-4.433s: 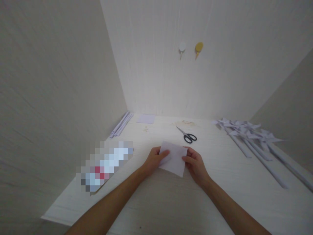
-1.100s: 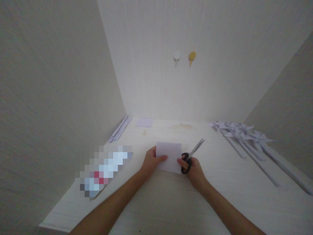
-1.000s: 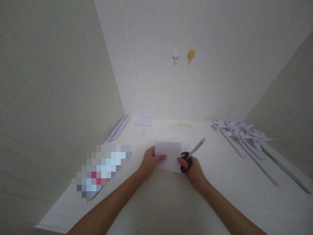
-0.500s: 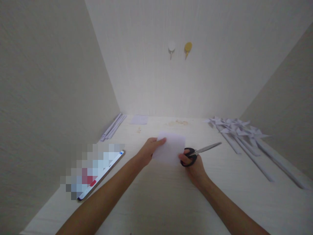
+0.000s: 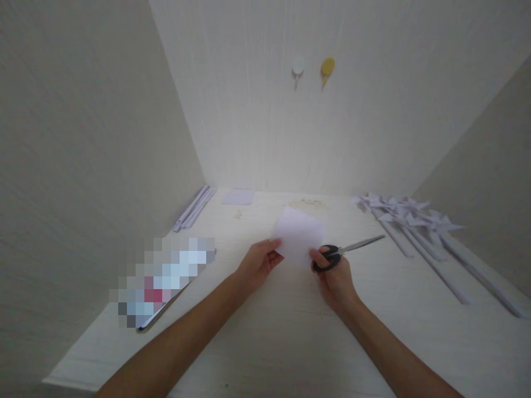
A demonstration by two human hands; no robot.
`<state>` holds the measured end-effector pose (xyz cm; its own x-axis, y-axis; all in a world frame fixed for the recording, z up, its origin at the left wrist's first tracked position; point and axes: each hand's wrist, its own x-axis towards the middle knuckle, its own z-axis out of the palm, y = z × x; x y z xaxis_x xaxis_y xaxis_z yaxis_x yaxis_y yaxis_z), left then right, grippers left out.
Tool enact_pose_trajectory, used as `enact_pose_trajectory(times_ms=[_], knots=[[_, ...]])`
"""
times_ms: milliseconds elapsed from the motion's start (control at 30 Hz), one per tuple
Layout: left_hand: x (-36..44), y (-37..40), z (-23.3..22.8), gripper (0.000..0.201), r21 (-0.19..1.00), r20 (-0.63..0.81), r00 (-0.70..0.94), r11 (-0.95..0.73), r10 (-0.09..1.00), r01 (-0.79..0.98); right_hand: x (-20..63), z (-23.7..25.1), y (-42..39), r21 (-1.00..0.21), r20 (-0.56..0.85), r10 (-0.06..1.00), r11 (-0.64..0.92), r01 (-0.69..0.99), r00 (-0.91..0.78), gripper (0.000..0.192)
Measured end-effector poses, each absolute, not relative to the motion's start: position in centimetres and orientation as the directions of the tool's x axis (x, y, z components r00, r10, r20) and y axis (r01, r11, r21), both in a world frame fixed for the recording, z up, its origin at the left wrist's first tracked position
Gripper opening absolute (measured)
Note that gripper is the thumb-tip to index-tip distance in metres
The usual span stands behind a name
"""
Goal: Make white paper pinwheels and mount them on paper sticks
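Observation:
A square sheet of white paper [image 5: 299, 233] is held up above the table between my two hands. My left hand [image 5: 260, 262] pinches its left corner, thumb on top. My right hand [image 5: 335, 275] has a pair of scissors [image 5: 328, 257] with black handles looped on its fingers. The scissors' blades look closed and point off to the right. With the thumb and fingers of that same hand I also grip the paper's lower right edge. Part of the fingers is hidden under the paper and the handles.
Several paper pinwheels [image 5: 409, 213] on rolled sticks lie at the right. Rolled paper sticks [image 5: 194, 208] and another paper sheet [image 5: 238, 197] lie at the back left. A phone [image 5: 178, 290], partly blurred out, rests at the left. Two hooks, white [image 5: 297, 67] and yellow [image 5: 327, 67], hang on the back wall.
The paper has turned, one corner now pointing away from me. My left hand has shifted its hold towards the nearer left corner. The scissors stay in my right hand. The view has moved slightly.

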<state>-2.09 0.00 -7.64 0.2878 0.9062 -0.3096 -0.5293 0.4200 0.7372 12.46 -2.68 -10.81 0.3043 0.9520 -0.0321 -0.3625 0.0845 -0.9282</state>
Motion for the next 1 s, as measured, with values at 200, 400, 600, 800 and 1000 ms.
enact_pose_trajectory(times_ms=[200,400,600,800,1000], knots=[[-1.3,0.3,-9.0,0.010,0.734,-0.275,0.295,0.398,0.915,-0.550,12.8,-10.9,-2.6,-0.985,0.024,0.985,0.052,-0.165,0.170,0.024],[-1.5,3.9,-10.0,0.008,0.758,-0.200,0.103,0.220,0.974,-0.614,13.8,-10.6,-2.3,-0.987,0.050,0.999,0.047,0.151,0.018,0.030],[-1.7,5.9,-9.7,0.011,0.634,-0.200,0.051,0.169,0.979,-0.755,13.7,-10.4,-2.6,-0.993,0.038,0.997,0.046,0.105,-0.072,0.029],[-2.0,6.4,-7.3,0.012,0.489,-0.366,0.052,0.239,0.929,-0.839,12.9,-9.5,-3.2,-1.000,0.011,1.000,0.010,-0.004,-0.029,0.025],[-1.0,3.6,-5.7,0.010,0.595,-0.263,0.259,0.367,0.929,-0.715,13.0,-9.7,-3.2,-0.995,0.086,0.974,0.072,0.071,0.210,0.023]])
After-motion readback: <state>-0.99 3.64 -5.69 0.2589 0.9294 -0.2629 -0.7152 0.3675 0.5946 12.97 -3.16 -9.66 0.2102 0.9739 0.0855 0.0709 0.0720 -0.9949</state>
